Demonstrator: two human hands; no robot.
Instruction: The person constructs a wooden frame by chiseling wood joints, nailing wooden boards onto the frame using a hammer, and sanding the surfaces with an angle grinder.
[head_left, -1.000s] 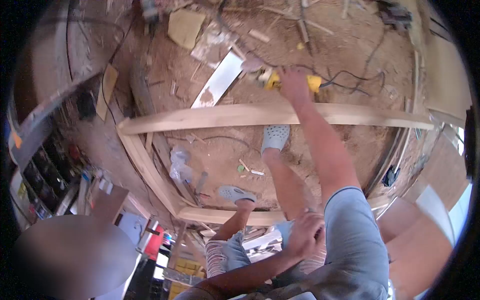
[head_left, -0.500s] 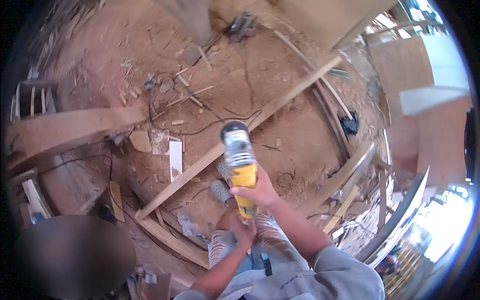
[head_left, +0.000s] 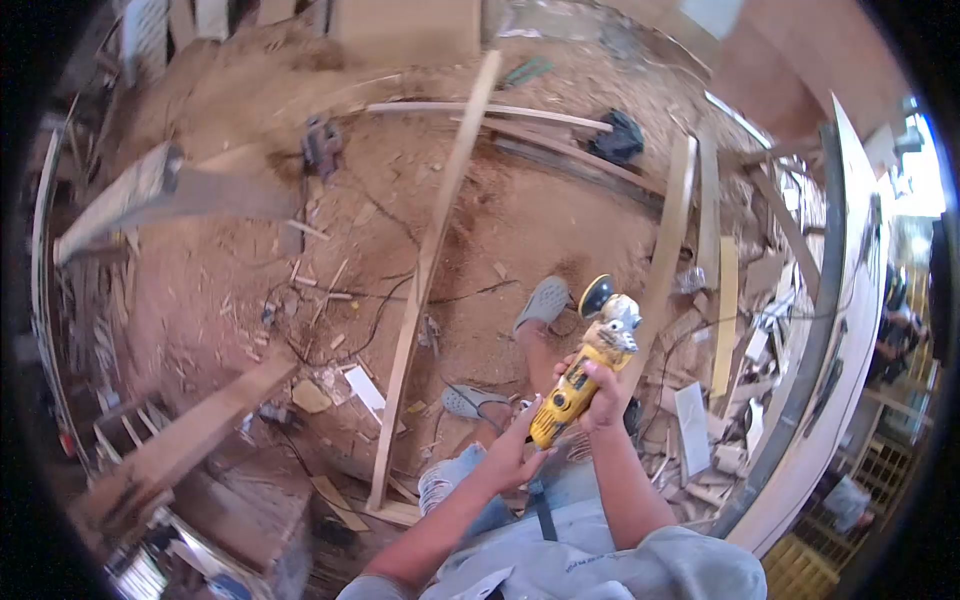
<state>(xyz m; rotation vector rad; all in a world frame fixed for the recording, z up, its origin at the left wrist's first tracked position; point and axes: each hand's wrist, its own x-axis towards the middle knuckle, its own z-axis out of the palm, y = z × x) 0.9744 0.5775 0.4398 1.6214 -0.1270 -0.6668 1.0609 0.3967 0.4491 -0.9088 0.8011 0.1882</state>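
Note:
A yellow angle grinder (head_left: 572,396) with a silver gear head and a round dark pad (head_left: 596,296) is held in front of my legs, its head pointing up and to the right. My right hand (head_left: 603,402) is wrapped around the body just below the head. At the rear end, my left hand (head_left: 515,458) grips the casing near where the cord would leave. The pad touches nothing. A long wooden beam (head_left: 432,250) runs lengthwise to the left of the grinder.
Another timber (head_left: 668,255) lies to the right, near a black plastic bag (head_left: 617,137). Scraps and cords litter the dusty floor (head_left: 560,210). A thick plank (head_left: 195,425) juts in at lower left. A person (head_left: 893,335) is at the far right.
My view has turned to the right. The grinder has swung from pointing straight ahead to tilting up-right, and my feet now show stepped apart beside the beam.

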